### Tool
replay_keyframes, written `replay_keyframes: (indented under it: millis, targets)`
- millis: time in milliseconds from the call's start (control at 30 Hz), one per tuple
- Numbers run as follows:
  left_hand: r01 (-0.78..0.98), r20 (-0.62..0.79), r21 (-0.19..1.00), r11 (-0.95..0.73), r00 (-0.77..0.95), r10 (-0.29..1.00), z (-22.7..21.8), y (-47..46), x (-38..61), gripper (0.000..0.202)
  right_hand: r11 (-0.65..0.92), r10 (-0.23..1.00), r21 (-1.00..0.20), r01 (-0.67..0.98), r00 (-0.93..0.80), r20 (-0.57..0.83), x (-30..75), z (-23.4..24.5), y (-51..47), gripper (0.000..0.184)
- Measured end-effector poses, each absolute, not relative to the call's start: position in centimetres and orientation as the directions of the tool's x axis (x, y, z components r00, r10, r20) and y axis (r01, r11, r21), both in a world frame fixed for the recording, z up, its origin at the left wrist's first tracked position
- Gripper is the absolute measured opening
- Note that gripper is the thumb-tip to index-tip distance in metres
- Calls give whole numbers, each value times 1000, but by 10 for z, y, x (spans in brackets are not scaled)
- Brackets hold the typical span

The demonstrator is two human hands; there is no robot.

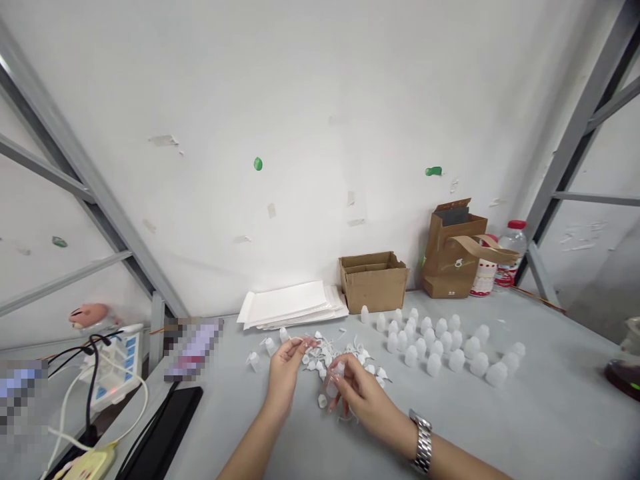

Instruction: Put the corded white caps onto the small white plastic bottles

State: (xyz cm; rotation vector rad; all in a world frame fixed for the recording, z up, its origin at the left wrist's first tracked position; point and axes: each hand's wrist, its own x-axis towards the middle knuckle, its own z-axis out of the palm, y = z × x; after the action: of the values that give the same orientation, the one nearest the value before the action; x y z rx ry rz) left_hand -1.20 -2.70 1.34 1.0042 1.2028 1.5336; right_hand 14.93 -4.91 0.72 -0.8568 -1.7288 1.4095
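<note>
My right hand [361,393] is closed around a small translucent white bottle [334,381], over the front of the pile. My left hand [285,367] reaches over the pile's left side with thumb and fingers pinched together; whatever lies between the tips is too small to make out. The pile [327,350] consists of many small white caps with thin cords or tails. One loose white cap [322,401] lies just in front of it. Several small bottles with caps and cords [254,362] stand or lean left of my left hand.
Several domed translucent bottles [433,364] stand at the right. Behind are white envelopes [287,305], a cardboard box [377,291], a brown paper bag [450,267] and a red-capped bottle [515,243]. A phone [195,350], black power bank [163,433] and power strip [117,367] lie left.
</note>
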Motion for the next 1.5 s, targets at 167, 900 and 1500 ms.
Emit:
replay_keyframes:
  millis: [167, 900, 1500]
  targets:
    - [-356, -9, 934, -41, -138, 990, 14, -35, 0, 16, 112, 853, -994, 2, -512, 95, 144, 2, -42, 26]
    - [-363, -14, 931, 18, 15, 1000, 17, -41, 7, 16, 121, 946, -981, 151, -316, 68, 146, 8, -40, 18]
    - [-429, -113, 878, 214, 247, 962, 24, -46, 5, 29, -161, 796, -964, -211, -605, -1, 148, 17, -39, 39]
